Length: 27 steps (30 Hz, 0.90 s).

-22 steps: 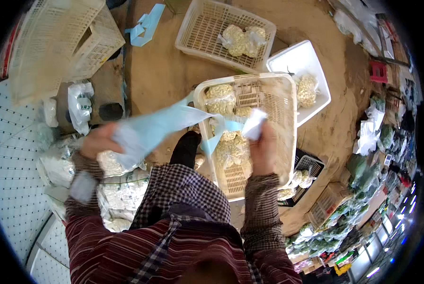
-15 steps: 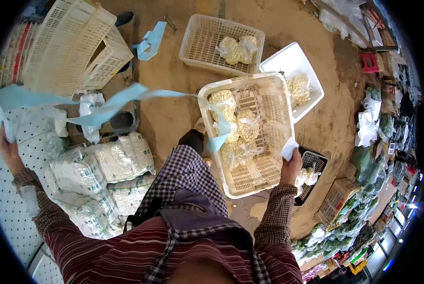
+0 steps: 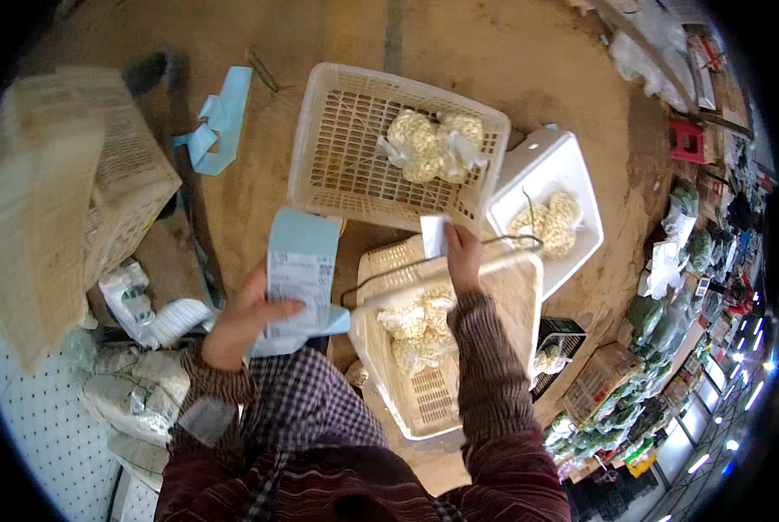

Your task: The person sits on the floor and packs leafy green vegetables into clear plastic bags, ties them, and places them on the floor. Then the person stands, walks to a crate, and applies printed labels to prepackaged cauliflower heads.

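Observation:
My left hand point(image 3: 240, 320) grips a strip of printed labels point(image 3: 300, 274) on pale blue backing, its thumb across the front. A loose end of the strip bends off to the right. In my right hand point(image 3: 465, 259) is a small white label point(image 3: 434, 237), held by the near rim of the far cream plastic crate point(image 3: 341, 139). Clear bags of small pale pieces point(image 3: 424, 143) lie in that crate's right part. Below my right hand, a nearer cream crate point(image 3: 528, 283) holds similar bags point(image 3: 420, 339); my right forearm hides part of it.
A white foam box point(image 3: 585, 213) with more bags stands to the right, beside a small black crate point(image 3: 566, 337). Discarded blue backing strip point(image 3: 224, 113) lies on the brown floor. Stacked cream crates point(image 3: 133, 165) and wrapped white packs point(image 3: 133, 391) are at left.
My left hand has come in from the far left with the strip, which was stretched out and now hangs short. My right hand has moved up and left with its label, to the far crate.

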{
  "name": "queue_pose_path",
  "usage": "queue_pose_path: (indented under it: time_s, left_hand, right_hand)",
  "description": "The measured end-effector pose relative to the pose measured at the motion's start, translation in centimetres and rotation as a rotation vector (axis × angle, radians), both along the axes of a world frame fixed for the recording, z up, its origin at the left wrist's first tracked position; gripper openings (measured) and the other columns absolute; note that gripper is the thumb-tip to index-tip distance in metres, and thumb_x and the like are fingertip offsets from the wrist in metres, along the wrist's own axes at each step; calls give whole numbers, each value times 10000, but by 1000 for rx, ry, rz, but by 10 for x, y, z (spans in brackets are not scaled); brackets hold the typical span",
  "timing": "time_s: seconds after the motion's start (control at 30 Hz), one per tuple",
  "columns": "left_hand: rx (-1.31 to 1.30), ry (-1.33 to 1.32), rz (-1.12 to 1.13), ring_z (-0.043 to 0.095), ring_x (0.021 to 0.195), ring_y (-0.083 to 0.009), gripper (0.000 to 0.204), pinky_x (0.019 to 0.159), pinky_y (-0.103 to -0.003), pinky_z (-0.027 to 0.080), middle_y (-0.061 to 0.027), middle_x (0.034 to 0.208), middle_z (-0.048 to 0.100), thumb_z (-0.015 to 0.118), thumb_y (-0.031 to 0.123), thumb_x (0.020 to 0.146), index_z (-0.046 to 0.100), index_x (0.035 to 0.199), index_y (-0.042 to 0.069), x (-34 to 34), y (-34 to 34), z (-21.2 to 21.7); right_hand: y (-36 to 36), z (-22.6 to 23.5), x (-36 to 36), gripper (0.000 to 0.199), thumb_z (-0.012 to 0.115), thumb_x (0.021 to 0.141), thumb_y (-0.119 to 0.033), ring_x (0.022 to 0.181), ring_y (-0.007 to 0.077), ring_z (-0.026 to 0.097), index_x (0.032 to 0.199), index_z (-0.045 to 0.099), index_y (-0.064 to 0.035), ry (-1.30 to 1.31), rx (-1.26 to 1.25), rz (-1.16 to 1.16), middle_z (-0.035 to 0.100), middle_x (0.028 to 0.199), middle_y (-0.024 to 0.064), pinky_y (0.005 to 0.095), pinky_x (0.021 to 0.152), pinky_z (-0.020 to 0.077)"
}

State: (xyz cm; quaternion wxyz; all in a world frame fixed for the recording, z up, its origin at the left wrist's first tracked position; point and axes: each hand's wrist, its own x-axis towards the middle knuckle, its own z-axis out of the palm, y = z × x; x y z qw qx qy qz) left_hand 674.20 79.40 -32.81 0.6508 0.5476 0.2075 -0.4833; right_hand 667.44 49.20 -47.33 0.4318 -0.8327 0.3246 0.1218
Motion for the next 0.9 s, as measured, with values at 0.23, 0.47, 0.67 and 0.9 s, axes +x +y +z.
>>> queue_pose_path:
  time_s: [0.23,0.47,0.67,0.9]
  left_hand:
    - [-8,197,-100,497,991,-187,615,834,-331,412,-106,1084,495,611,49,702,294,1228,15,64,4,-107]
    - [-2,317,-146,482,998,-206,667,836,-364,399,-135,1093,470,587,51,698,218,1252,13,86,4,-153]
    - [-11,118,-6,420,1075,-206,656,894,-353,346,-142,1147,423,551,29,733,172,1268,8,81,-12,-146]
    - [8,-81,-20,493,967,-149,493,809,-291,415,-100,1089,493,545,34,778,309,1210,4,66,-71,-163]
  right_hand:
    - [-40,-186,221,185,530,762,-138,814,261,517,912,550,-31,-482,-785,708,534,882,102,381,692,435]
    - [-24,-296,151,469,376,867,-255,1260,255,180,1289,276,-76,20,-887,1093,218,1357,100,400,1011,180]
    - [-19,-232,122,408,388,864,-274,1264,279,149,1247,344,-139,162,-745,916,207,1352,106,496,994,166]
    - [-93,-197,145,143,458,822,-127,607,248,520,899,515,-21,140,-448,177,515,766,166,361,574,414]
